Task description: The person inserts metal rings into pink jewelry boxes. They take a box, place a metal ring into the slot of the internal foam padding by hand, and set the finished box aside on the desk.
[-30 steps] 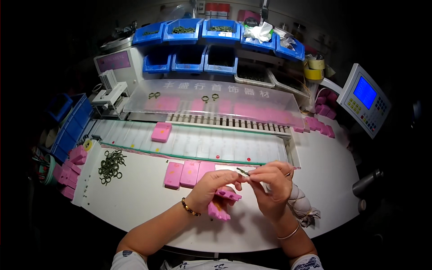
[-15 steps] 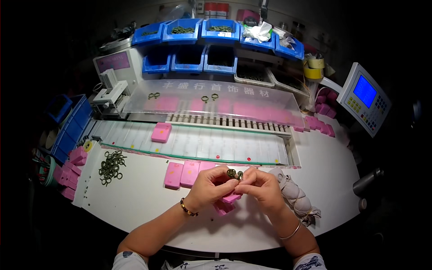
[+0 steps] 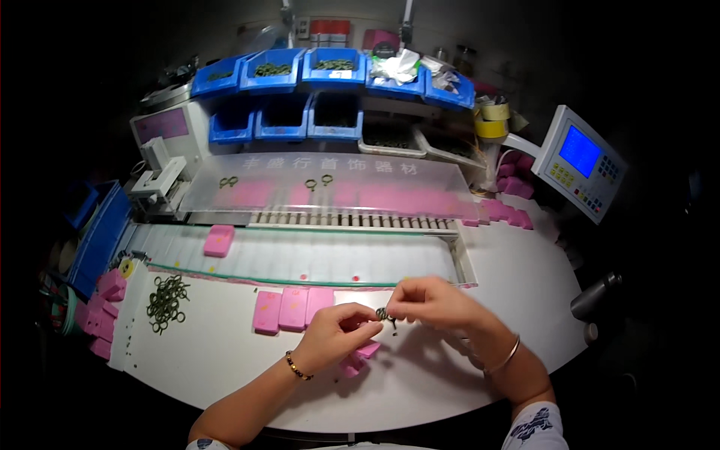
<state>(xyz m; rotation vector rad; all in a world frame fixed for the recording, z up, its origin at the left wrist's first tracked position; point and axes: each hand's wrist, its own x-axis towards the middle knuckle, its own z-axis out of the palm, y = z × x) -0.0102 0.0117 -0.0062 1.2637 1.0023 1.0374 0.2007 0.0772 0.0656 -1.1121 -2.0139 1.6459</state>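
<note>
A small dark green ring-shaped piece (image 3: pixel 383 314) with a short stem below it is between the fingertips of my two hands. My right hand (image 3: pixel 435 301) pinches it from the right with thumb and forefinger. My left hand (image 3: pixel 335 337) is curled, its thumb and forefinger close to the piece's left side. Out from under the left hand juts a pink mould (image 3: pixel 358 360), held in its partly hidden fingers. Three pink blocks (image 3: pixel 293 308) stand side by side just beyond the left hand. A pile of similar green rings (image 3: pixel 166 300) lies at the table's left.
Behind the white table (image 3: pixel 517 277) runs a green-edged conveyor (image 3: pixel 352 259) carrying one pink block (image 3: pixel 219 240). Above it, a clear cover (image 3: pixel 337 169) bears several green rings. Blue bins (image 3: pixel 271 69) line the back; a control panel (image 3: pixel 581 161) stands right, near a black cylinder (image 3: pixel 597 295).
My right hand has drawn up and away from the pink mould, pinching the green ring piece. The whole scene has shifted left and slightly down in view.
</note>
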